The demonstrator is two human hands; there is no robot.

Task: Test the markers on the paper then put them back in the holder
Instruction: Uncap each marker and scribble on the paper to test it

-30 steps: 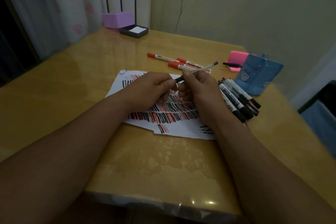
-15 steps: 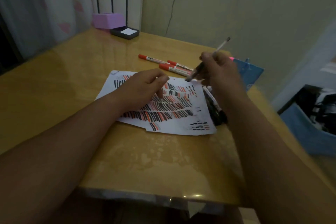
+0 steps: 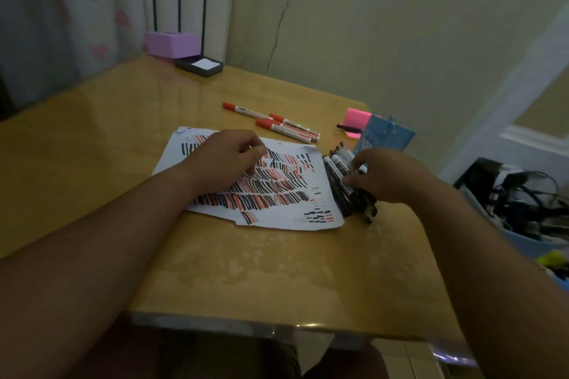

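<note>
A white paper [image 3: 277, 215] covered in red and black test strokes lies mid-table. My left hand [image 3: 224, 160] rests on its upper part with fingers loosely curled, holding nothing. A pile of several black markers [image 3: 337, 163] lies just right of the paper. My right hand [image 3: 388, 175] is down on that pile, thumb and curled fingers pinching a black marker; the rest of the pile is partly hidden under it. Three red markers [image 3: 277, 126] lie beyond the paper. The blue holder [image 3: 385, 135] stands behind the pile.
Pink sticky notes [image 3: 357, 117] with a black pen on them sit left of the holder. A purple box [image 3: 171, 43] and a black tray [image 3: 200, 66] are at the far table corner. A bin of cables [image 3: 523, 203] stands past the right table edge.
My right hand held a thin pen raised near the holder; now it is lowered onto the black marker pile without that pen. My left hand stayed on the paper.
</note>
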